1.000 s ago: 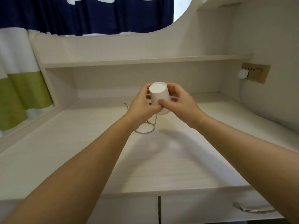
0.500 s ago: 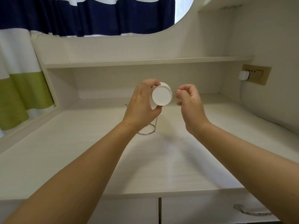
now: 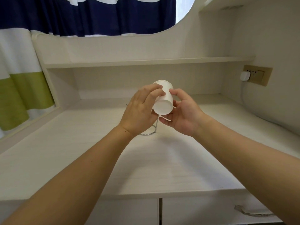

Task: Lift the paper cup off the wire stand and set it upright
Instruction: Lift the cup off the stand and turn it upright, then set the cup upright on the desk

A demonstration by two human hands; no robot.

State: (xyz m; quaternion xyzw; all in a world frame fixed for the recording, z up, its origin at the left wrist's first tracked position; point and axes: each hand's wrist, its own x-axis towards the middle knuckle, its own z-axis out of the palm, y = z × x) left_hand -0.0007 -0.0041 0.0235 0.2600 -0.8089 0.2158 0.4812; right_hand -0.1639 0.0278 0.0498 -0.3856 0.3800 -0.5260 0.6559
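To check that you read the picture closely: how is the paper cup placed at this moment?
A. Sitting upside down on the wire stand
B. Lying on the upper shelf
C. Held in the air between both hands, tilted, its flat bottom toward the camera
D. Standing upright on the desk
C: the paper cup is off the wire stand, gripped by the left hand and right hand, tilted with its closed bottom facing the camera.

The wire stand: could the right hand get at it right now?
Probably not directly: the right hand and left hand both hold the paper cup in front of the wire stand.
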